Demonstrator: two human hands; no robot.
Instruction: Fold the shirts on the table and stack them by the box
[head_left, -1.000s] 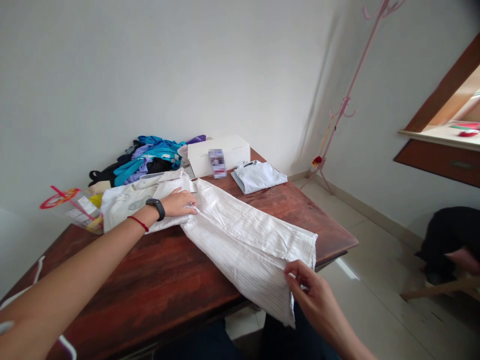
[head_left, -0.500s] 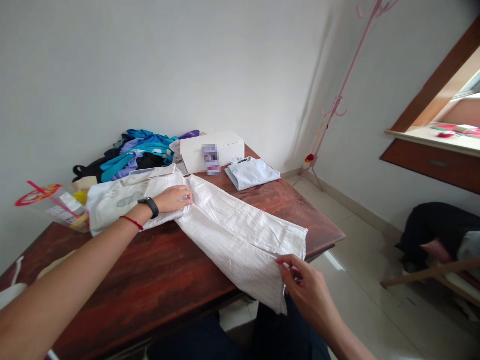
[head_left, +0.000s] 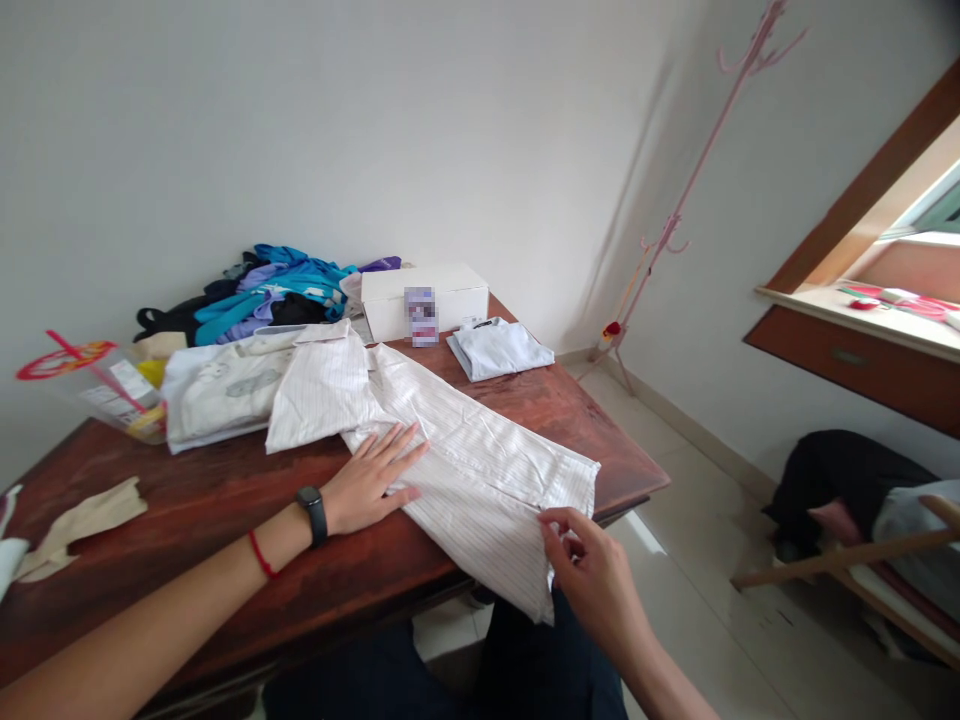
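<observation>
A white garment [head_left: 480, 440] with thin stripes lies spread across the dark wooden table, its right end hanging over the front edge. My left hand [head_left: 379, 480] rests flat on its near side, fingers spread. At the right end, my right hand [head_left: 581, 550] pinches the cloth edge beside a slit, thumb against fingers. Another striped section [head_left: 330, 385] extends left from the spread part; whether it is the same piece I cannot tell. Beside that section lies a white printed garment [head_left: 240, 385].
Behind are a heap of blue and black clothes [head_left: 277, 290], a white box [head_left: 457, 295] and a folded light-blue garment [head_left: 502, 348]. A clear cup with a red straw [head_left: 124, 385] stands left, near beige cloth [head_left: 97, 515]. A pink coat rack [head_left: 697, 170] stands in the corner.
My left hand has moved toward me and opened from a closed hold into a flat palm on the garment. My right hand keeps its pinch at the hem. The view has shifted slightly.
</observation>
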